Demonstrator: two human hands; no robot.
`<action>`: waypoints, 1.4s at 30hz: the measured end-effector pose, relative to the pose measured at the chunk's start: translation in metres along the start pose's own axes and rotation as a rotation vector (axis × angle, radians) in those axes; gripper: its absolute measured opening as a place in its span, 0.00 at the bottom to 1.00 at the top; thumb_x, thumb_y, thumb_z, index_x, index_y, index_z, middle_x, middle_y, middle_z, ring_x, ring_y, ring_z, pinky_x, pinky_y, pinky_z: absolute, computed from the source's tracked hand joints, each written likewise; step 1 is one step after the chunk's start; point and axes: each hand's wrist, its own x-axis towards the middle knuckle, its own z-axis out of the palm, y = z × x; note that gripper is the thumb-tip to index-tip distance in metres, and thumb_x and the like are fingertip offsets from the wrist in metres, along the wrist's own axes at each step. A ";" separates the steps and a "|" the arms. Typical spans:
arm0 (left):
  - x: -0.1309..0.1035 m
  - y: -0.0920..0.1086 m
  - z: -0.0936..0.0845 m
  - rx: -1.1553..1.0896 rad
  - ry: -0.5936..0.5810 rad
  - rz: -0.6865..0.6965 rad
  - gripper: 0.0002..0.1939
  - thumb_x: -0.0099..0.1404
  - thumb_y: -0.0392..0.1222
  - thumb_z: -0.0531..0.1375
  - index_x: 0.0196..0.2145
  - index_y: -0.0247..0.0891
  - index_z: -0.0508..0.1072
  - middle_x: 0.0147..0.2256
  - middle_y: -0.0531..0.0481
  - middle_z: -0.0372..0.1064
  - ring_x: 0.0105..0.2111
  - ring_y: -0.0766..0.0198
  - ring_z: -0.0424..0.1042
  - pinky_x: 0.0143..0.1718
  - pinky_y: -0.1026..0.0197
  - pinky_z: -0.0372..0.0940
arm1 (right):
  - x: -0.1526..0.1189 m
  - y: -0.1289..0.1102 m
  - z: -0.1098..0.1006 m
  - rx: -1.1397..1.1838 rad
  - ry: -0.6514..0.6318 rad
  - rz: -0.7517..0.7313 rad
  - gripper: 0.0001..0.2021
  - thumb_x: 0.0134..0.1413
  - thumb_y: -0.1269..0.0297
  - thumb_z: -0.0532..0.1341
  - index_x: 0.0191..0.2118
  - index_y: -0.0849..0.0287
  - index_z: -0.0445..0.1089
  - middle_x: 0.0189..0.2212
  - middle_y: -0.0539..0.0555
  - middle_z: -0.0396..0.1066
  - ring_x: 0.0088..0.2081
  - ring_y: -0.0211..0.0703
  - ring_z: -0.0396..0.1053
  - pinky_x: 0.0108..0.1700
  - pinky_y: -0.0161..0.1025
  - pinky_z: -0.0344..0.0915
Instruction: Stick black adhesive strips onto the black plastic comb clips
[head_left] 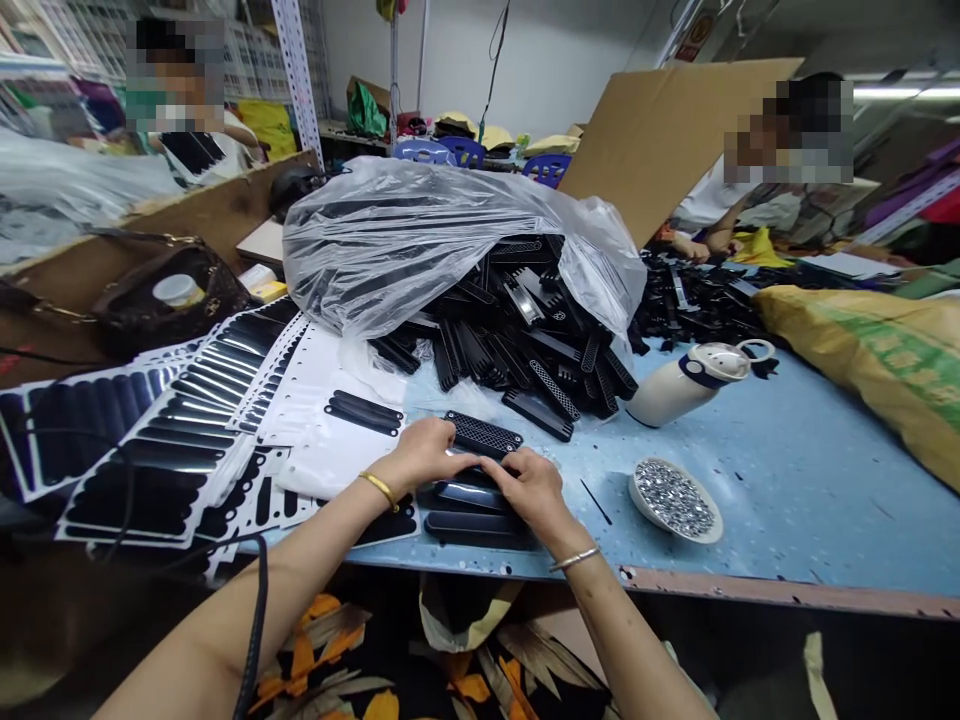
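My left hand (427, 452), with a gold bangle at the wrist, and my right hand (531, 487), with a silver bangle, meet at the thumbs. Between them they hold a black textured piece (484, 433) with small round holes near its right end. Below my hands, smooth black bars (476, 528) lie on the blue table near its front edge. Left of my left hand, two slim black strips (365, 412) rest on a white sheet. Behind my hands, many black ribbed parts (525, 350) spill out of a clear plastic bag (390, 240).
Sheets of black stickers (161, 450) spread at the left, beside a brown bag (169, 285). On the right are a bowl of small metal pieces (675, 500), a white bottle (679, 390) and a yellow sack (870, 370). Two other people work behind.
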 end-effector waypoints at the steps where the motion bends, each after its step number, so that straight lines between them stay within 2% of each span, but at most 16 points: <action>1: 0.000 0.003 0.001 0.090 0.009 0.005 0.24 0.57 0.61 0.61 0.27 0.34 0.75 0.27 0.42 0.73 0.33 0.52 0.74 0.31 0.60 0.62 | -0.001 0.001 -0.001 0.020 -0.003 -0.016 0.29 0.55 0.39 0.54 0.17 0.56 0.72 0.20 0.54 0.69 0.25 0.41 0.66 0.28 0.37 0.55; 5: 0.001 0.003 0.007 0.142 -0.003 -0.008 0.25 0.58 0.62 0.60 0.32 0.33 0.77 0.32 0.39 0.75 0.35 0.50 0.74 0.33 0.58 0.63 | -0.006 0.014 -0.009 0.116 -0.012 -0.052 0.31 0.58 0.41 0.48 0.17 0.57 0.72 0.19 0.55 0.71 0.24 0.41 0.67 0.30 0.37 0.59; 11: -0.008 -0.013 -0.002 0.082 0.080 0.076 0.11 0.64 0.37 0.56 0.30 0.34 0.78 0.30 0.44 0.76 0.34 0.57 0.74 0.36 0.61 0.62 | -0.010 0.027 -0.019 0.199 0.039 -0.003 0.30 0.57 0.39 0.48 0.25 0.58 0.77 0.24 0.56 0.77 0.28 0.46 0.73 0.31 0.38 0.64; 14: -0.028 -0.020 -0.015 0.057 0.145 0.081 0.10 0.64 0.36 0.56 0.35 0.34 0.78 0.27 0.46 0.74 0.31 0.59 0.73 0.35 0.62 0.62 | -0.006 0.017 -0.011 0.190 0.091 0.023 0.31 0.56 0.38 0.49 0.22 0.58 0.75 0.20 0.55 0.74 0.24 0.44 0.70 0.28 0.37 0.62; 18: -0.068 -0.045 -0.035 -0.008 0.347 0.099 0.09 0.63 0.38 0.57 0.35 0.34 0.77 0.24 0.49 0.73 0.26 0.63 0.72 0.31 0.64 0.62 | 0.000 -0.005 -0.004 0.162 0.158 0.007 0.34 0.54 0.34 0.49 0.13 0.58 0.66 0.12 0.52 0.64 0.19 0.38 0.60 0.25 0.36 0.55; 20: -0.089 -0.066 -0.045 0.018 0.462 0.077 0.08 0.62 0.39 0.59 0.37 0.35 0.77 0.29 0.47 0.75 0.30 0.61 0.74 0.34 0.62 0.65 | 0.001 -0.013 -0.010 0.169 0.182 -0.008 0.34 0.54 0.34 0.48 0.13 0.58 0.64 0.11 0.51 0.61 0.17 0.37 0.57 0.24 0.36 0.53; 22: -0.109 -0.087 -0.053 0.095 0.510 0.091 0.15 0.57 0.42 0.64 0.43 0.35 0.75 0.40 0.41 0.77 0.42 0.52 0.75 0.44 0.55 0.67 | 0.000 -0.015 -0.021 0.178 0.212 -0.025 0.33 0.53 0.34 0.50 0.15 0.58 0.67 0.12 0.51 0.62 0.17 0.37 0.58 0.23 0.36 0.53; 24: -0.125 -0.104 -0.058 0.205 0.431 0.147 0.30 0.49 0.45 0.70 0.49 0.36 0.73 0.51 0.37 0.72 0.54 0.41 0.68 0.53 0.45 0.63 | 0.000 -0.016 -0.033 0.133 0.285 -0.058 0.31 0.50 0.34 0.54 0.18 0.58 0.70 0.12 0.51 0.64 0.17 0.38 0.60 0.21 0.36 0.55; 25: -0.131 -0.111 -0.058 0.261 0.360 0.168 0.33 0.47 0.46 0.72 0.50 0.37 0.72 0.54 0.38 0.69 0.58 0.37 0.63 0.55 0.41 0.61 | -0.001 -0.018 -0.038 0.126 0.317 -0.075 0.29 0.51 0.36 0.55 0.19 0.58 0.71 0.13 0.51 0.65 0.17 0.39 0.62 0.21 0.36 0.56; 26: -0.136 -0.115 -0.057 0.309 0.293 0.178 0.30 0.47 0.45 0.72 0.49 0.38 0.73 0.55 0.39 0.69 0.59 0.35 0.60 0.56 0.38 0.58 | -0.003 -0.022 -0.041 0.128 0.342 -0.112 0.27 0.53 0.38 0.56 0.19 0.57 0.71 0.14 0.51 0.66 0.17 0.39 0.62 0.21 0.36 0.57; 28: -0.144 -0.118 -0.053 0.373 0.237 0.177 0.15 0.55 0.39 0.67 0.42 0.38 0.75 0.53 0.42 0.71 0.59 0.36 0.61 0.56 0.36 0.57 | -0.009 -0.038 -0.042 0.178 0.320 -0.257 0.23 0.56 0.45 0.57 0.21 0.57 0.71 0.16 0.51 0.69 0.17 0.38 0.64 0.21 0.35 0.60; 30: -0.151 -0.116 -0.045 0.401 0.289 0.179 0.06 0.60 0.32 0.61 0.36 0.37 0.75 0.51 0.43 0.73 0.57 0.40 0.64 0.55 0.37 0.59 | -0.018 -0.063 -0.035 0.253 0.262 -0.469 0.16 0.58 0.53 0.59 0.25 0.56 0.73 0.20 0.52 0.73 0.21 0.39 0.69 0.24 0.35 0.65; 32: -0.159 -0.108 -0.035 0.404 0.372 0.182 0.06 0.61 0.30 0.58 0.33 0.36 0.75 0.48 0.42 0.74 0.54 0.43 0.67 0.52 0.39 0.61 | -0.029 -0.093 -0.021 0.289 0.232 -0.656 0.08 0.57 0.59 0.62 0.33 0.57 0.74 0.28 0.55 0.77 0.29 0.44 0.74 0.32 0.39 0.71; 36: -0.179 -0.087 -0.019 0.345 0.423 0.176 0.06 0.62 0.31 0.57 0.29 0.35 0.73 0.35 0.45 0.76 0.42 0.50 0.74 0.44 0.44 0.67 | -0.050 -0.141 0.012 0.186 0.064 -0.868 0.14 0.54 0.66 0.62 0.47 0.60 0.72 0.42 0.62 0.76 0.41 0.52 0.73 0.41 0.47 0.71; 39: -0.193 -0.078 -0.013 0.233 0.476 0.193 0.04 0.61 0.34 0.60 0.33 0.37 0.75 0.35 0.46 0.76 0.40 0.51 0.75 0.43 0.45 0.69 | -0.055 -0.154 0.031 0.077 -0.052 -0.892 0.18 0.49 0.78 0.56 0.45 0.60 0.74 0.42 0.60 0.76 0.39 0.51 0.71 0.40 0.47 0.70; 42: -0.205 -0.084 -0.016 -0.036 0.702 0.038 0.13 0.58 0.42 0.64 0.42 0.38 0.77 0.44 0.41 0.76 0.45 0.49 0.75 0.47 0.45 0.69 | -0.052 -0.146 0.042 0.149 -0.051 -0.941 0.22 0.47 0.83 0.51 0.40 0.57 0.76 0.37 0.56 0.78 0.35 0.46 0.72 0.36 0.44 0.70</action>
